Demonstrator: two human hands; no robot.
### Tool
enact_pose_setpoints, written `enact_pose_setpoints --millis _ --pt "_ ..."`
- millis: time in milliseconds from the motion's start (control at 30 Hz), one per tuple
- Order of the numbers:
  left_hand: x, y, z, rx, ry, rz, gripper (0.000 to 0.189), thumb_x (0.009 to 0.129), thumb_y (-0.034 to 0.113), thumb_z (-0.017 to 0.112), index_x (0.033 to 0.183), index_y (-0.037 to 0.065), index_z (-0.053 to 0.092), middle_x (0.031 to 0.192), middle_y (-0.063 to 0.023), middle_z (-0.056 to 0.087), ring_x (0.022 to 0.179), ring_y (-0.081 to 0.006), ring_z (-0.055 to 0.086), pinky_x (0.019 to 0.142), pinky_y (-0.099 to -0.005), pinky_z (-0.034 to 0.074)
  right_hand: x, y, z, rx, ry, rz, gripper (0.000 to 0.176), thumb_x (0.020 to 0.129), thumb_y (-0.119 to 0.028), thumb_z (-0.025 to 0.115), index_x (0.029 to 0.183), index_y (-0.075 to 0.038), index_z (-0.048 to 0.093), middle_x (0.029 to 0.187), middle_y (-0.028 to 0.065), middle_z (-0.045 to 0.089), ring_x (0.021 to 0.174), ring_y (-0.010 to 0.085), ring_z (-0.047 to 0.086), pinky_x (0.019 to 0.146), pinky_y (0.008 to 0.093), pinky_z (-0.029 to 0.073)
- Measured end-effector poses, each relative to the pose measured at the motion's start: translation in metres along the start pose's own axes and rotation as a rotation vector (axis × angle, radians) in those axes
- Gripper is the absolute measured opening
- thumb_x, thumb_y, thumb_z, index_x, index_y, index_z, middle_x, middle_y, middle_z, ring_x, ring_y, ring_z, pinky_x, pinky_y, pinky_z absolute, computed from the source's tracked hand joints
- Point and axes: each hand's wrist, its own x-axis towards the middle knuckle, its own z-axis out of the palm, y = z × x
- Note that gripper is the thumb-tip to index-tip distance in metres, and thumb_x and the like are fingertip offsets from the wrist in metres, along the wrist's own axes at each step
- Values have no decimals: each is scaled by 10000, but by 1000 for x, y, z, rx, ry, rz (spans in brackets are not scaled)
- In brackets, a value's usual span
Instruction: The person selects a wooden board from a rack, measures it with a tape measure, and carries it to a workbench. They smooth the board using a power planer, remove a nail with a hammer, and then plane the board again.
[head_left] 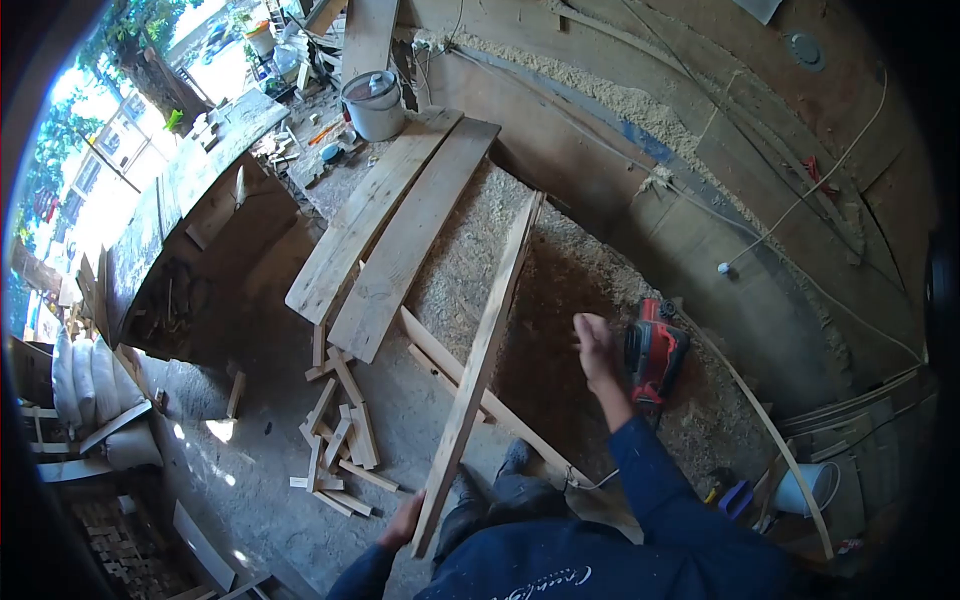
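Note:
A long, narrow wooden board point(480, 365) slants from my lap up across the sawdust-covered bench. Its lower end is in the grip of my left hand point(404, 522), whose fingers are partly hidden by the wood. The upper end rests at the bench's far side. My right hand point(596, 352) is above the bench, loosely curled, with a gap between thumb and fingers and nothing visible in it. Just right of that hand, a red and black power planer point(657, 350) lies on the bench, apart from the fingers.
Two wide planks point(415, 245) lie across the bench at the left. Short wood offcuts point(345, 435) are piled on the floor. A paint bucket point(373, 105) stands at the back, and a white bucket point(806, 487) at the right. A cable point(800, 200) hangs along the wall.

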Motion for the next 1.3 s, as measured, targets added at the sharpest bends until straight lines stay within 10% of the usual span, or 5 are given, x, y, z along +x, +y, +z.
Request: enact_pose_setpoints --millis 200,467,733,1000,1300 --pt "-130 -134 -26 -405 -350 -476 506 1083 424 390 1167 13 674 974 -121 707 899 -219 681 818 -386 535 -15 -1 111 820 -386 961 888 844 -844 509 1128 -10 619 947 177 668 817 330 678 786 433 555" --pt "-168 -247 -122 -693 -184 -518 419 1063 322 519 1316 7 631 1188 -125 726 1051 -216 694 954 -347 531 -102 -70 116 614 -247 518 575 935 -490 726 1230 -2 651 1224 130 678 1117 224 643 995 354 501" --pt "-12 44 -119 227 512 196 364 994 334 638 993 -22 710 821 -166 698 779 -240 678 715 -373 515 -151 -139 91 36 -32 59 571 901 -530 753 991 33 713 979 96 731 896 182 663 822 357 515" --pt "39 356 -17 -94 242 855 332 990 269 685 1193 7 690 1048 -109 706 969 -168 677 847 -315 527 -184 -189 49 2 176 -192 522 948 -380 748 1199 62 627 1104 148 725 1016 227 681 899 356 515" --pt "50 409 55 -123 -56 861 368 1069 229 552 1323 -27 630 1192 -173 706 1122 -180 656 980 -311 491 -200 -178 -8 69 375 -192 487 937 -374 759 1168 39 646 1051 151 740 1011 262 709 881 381 522"
